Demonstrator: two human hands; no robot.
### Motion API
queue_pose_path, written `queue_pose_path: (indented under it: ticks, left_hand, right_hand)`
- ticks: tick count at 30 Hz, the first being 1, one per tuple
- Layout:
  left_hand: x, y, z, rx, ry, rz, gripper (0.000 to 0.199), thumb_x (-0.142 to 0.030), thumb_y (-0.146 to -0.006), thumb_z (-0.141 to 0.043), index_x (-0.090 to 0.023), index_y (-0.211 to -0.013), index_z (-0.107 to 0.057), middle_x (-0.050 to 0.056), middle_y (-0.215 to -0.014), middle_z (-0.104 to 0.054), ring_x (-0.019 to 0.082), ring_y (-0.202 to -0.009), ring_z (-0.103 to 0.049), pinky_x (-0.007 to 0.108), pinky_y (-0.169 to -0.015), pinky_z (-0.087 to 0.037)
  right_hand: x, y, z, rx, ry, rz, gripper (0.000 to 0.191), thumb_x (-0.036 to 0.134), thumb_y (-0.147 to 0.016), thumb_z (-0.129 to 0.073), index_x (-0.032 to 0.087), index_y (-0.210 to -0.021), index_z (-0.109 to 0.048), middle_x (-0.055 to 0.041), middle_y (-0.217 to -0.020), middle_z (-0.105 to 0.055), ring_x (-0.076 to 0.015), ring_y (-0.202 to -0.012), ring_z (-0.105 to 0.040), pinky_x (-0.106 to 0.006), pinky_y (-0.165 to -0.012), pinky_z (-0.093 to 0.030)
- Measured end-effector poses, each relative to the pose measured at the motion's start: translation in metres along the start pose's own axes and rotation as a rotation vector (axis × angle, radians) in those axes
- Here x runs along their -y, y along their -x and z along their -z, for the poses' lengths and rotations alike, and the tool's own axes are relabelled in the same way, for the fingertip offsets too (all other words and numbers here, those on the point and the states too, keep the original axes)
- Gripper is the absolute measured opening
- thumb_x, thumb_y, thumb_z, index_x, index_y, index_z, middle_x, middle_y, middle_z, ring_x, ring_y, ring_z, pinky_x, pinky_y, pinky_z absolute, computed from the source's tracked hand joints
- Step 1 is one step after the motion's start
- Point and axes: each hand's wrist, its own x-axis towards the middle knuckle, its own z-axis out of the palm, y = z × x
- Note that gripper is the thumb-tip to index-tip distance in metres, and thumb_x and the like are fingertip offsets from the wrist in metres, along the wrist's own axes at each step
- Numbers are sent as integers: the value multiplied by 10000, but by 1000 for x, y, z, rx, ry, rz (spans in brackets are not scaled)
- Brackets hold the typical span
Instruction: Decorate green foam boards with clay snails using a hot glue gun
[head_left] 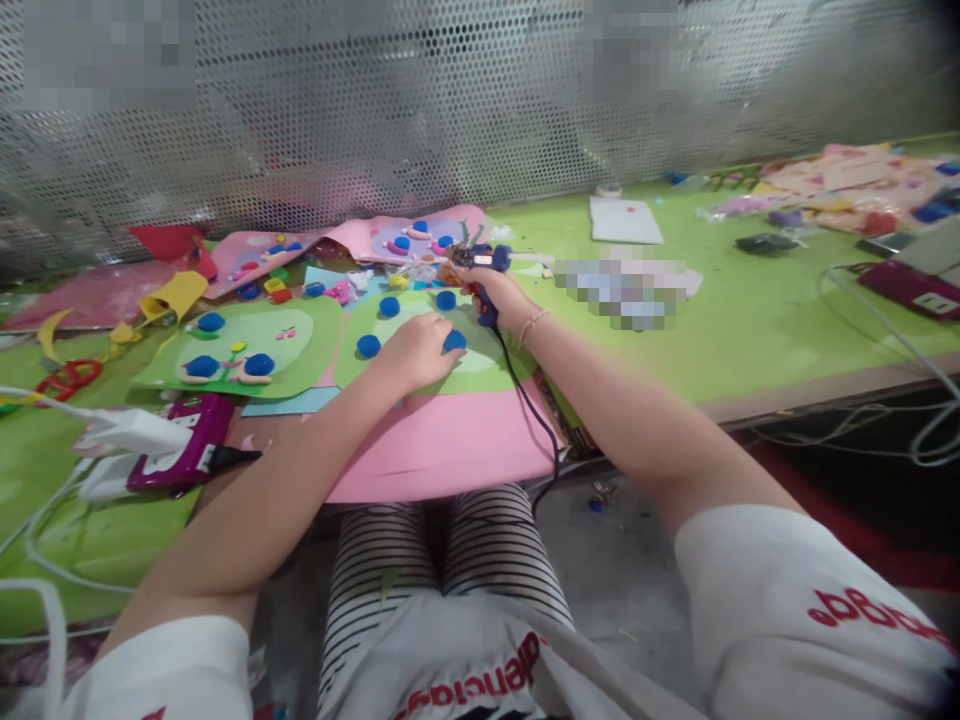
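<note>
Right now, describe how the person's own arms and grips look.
The left sleeve and right sleeve are short and white, with red lettering on the right one and a trace of red on the left. A thin, pale band circles the right wrist; none shows on the left. The left grip and right grip are bare.

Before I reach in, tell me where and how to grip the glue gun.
Take the glue gun by its handle, probably from the near right, as the right hand does: the handle drops below the body, front end pointing left.
</note>
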Motion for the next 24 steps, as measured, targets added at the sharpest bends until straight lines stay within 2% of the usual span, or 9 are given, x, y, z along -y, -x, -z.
queue_pose_path:
  ticks: [7,10,12,16,18,21,24]
  left_hand:
    - [-1,0,-2,40,0,-4,323,-343,-858,-569,-76,-1001,-682,135,-912,-610,266,-905,-601,351,-825,-466]
    - [0,2,-1,42,16,-29,413,-382,-867,-562,-74,-1126,-657,145,-946,-598,281,-939,-592,366,-838,-467]
    - [3,6,2,-1,30,-38,499,-386,-890,-524,-57,-1261,-583,162,-991,-587,288,-979,-581,377,-859,-463]
    - [9,16,13,-77,92,-54,480,-211,-914,-390,-111,-1369,-505,144,-1021,-628,240,-986,-589,344,-876,-449]
    - [10,21,16,-16,90,-50,495,-169,-875,-389,-170,-1346,-542,114,-976,-676,223,-903,-615,323,-809,-457]
    - [7,24,17,137,12,25,501,-189,-837,-416,-222,-1306,-589,101,-861,-710,230,-735,-627,315,-675,-438]
    - [1,24,16,217,-36,67,532,-194,-817,-439,-245,-1332,-564,103,-848,-713,239,-690,-629,307,-632,-407]
  right_hand:
    - [6,6,-2,-1,4,-31,181,232,-789,-604,158,-641,-531,-5,-571,-552,-47,-360,-352,-207,-325,-260]
    - [8,8,-1,-2,2,-24,160,216,-786,-596,152,-651,-539,-11,-583,-562,-46,-355,-356,-210,-329,-260]
    - [8,7,-1,-5,0,-23,160,208,-786,-590,151,-648,-535,-6,-577,-557,-43,-349,-351,-208,-328,-256]
    - [4,3,0,12,-15,-16,170,230,-778,-606,152,-649,-528,3,-572,-549,-45,-354,-353,-208,-319,-258]
    - [2,0,1,19,-14,-13,160,237,-773,-613,150,-662,-537,-1,-583,-558,-49,-363,-365,-208,-319,-267]
    - [1,-1,2,27,-8,-15,154,233,-772,-615,148,-666,-543,-3,-585,-558,-52,-372,-379,-203,-319,-269]
    - [3,0,1,21,-12,-23,170,226,-780,-609,150,-648,-533,-3,-584,-558,-44,-369,-365,-198,-316,-262]
